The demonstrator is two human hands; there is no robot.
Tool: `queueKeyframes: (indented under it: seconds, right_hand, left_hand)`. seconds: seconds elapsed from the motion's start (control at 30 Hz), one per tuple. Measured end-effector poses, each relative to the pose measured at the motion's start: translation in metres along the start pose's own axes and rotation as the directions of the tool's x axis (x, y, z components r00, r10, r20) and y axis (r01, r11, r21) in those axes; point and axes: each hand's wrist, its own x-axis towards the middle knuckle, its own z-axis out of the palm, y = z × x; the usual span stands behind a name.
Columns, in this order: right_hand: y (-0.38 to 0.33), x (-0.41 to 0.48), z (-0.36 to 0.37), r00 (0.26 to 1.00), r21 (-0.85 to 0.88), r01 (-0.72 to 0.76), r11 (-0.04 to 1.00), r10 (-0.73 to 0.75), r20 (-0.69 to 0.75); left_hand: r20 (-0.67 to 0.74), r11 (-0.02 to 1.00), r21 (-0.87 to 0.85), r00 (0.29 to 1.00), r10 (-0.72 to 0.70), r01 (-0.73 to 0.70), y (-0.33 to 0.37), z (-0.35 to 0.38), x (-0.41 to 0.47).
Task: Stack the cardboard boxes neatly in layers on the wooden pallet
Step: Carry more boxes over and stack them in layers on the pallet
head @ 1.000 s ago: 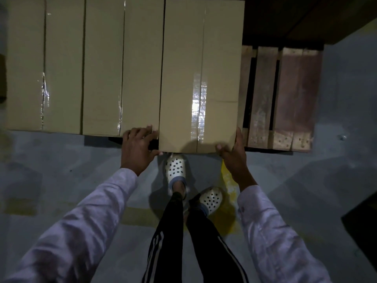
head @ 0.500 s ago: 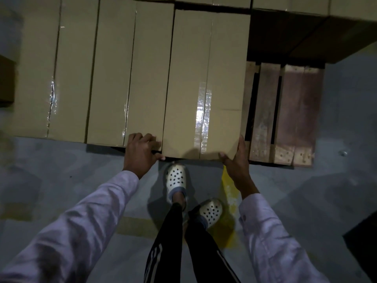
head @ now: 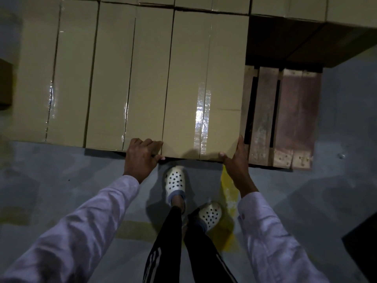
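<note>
Over the last second the rightmost box [head: 206, 88] had slid far, its near edge now almost flush with the row [head: 81, 78] on the wooden pallet [head: 285, 119]. The left hand [head: 142, 154] curled round its near-left corner, and the right hand [head: 236, 160] pressed its right side with straight fingers. The placement looked nearly done.

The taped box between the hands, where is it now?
Head view: the taped box sits rightmost in the near row, against a neighbouring box on its left, bare pallet slats on its right.

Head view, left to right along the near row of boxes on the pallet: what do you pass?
Left box → middle box → right box → bare pallet slats.
</note>
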Motion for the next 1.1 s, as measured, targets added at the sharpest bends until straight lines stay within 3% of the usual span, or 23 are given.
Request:
queueKeyframes:
  seconds: [0.53,1.1]
  right_hand:
    - [-0.009,-0.003,0.003,1.0,0.071,-0.006,0.997,0.008,-0.026]
    - [-0.012,-0.005,0.007,0.997,0.007,-0.021,1.0,0.021,-0.08]
  left_hand:
    - [0.0,0.999,0.002,0.999,0.054,-0.054,-0.004,-0.015,0.002]
    - [0.054,1.0,0.0,0.998,-0.01,0.01,-0.003,-0.011,0.002]
